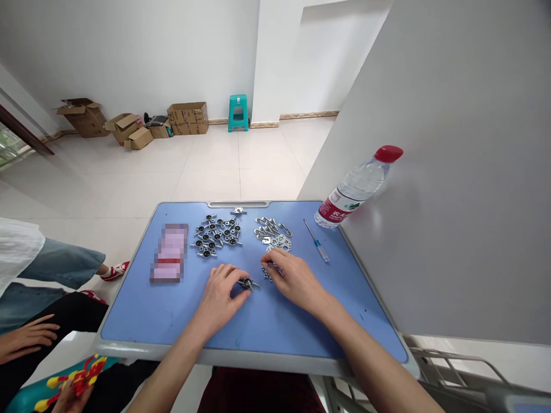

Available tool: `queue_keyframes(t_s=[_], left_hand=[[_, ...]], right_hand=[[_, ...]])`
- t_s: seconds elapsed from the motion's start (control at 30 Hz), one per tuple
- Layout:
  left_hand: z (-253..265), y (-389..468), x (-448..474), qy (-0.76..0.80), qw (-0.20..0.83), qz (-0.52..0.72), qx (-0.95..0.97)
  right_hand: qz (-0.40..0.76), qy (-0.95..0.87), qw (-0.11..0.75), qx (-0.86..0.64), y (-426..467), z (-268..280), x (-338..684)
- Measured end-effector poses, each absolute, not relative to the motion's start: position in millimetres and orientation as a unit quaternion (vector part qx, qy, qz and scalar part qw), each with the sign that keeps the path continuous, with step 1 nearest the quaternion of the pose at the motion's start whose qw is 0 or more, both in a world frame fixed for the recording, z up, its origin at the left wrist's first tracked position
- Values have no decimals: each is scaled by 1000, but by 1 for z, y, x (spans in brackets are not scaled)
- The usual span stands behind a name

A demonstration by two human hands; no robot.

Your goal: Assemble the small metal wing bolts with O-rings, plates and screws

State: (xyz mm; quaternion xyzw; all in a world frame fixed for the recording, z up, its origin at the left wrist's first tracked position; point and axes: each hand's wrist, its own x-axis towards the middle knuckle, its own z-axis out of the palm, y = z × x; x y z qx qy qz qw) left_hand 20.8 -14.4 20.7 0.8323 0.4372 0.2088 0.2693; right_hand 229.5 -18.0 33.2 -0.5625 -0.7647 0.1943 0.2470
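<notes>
Over the blue tabletop, my left hand (222,292) is closed with thumb and fingers round a small black-and-metal part (247,283) that has thin metal arms. My right hand (295,278) reaches into a pile of tiny metal pieces (266,274), its fingertips pinched together. What sits between those fingertips is too small to make out. Beyond my left hand lies a cluster of similar black-and-metal parts (217,236). Flat metal plates (281,242) and hook-shaped metal pieces (267,225) lie just past my right hand.
A screwdriver (317,242) and a leaning water bottle (355,192) are at the right, beside a grey panel (451,201). A blurred pinkish object (171,252) lies at the left. Another person's hand (30,338) rests on a leg beside the table (193,327).
</notes>
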Motion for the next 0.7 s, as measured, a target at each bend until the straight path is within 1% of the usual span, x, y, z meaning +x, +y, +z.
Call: queue_keyframes(t_s=[0.17, 0.27, 0.47, 0.7], left_hand=[[21, -13, 21, 435, 276, 208, 831], [20, -12, 21, 437, 282, 203, 830], [20, -11, 22, 447, 286, 215, 820], [21, -11, 22, 454, 283, 229, 813]], right_hand=[[179, -714, 296, -608, -13, 43, 248], [163, -689, 297, -640, -9, 44, 258], [145, -663, 276, -681, 4, 37, 276], [156, -646, 207, -718, 15, 32, 286]])
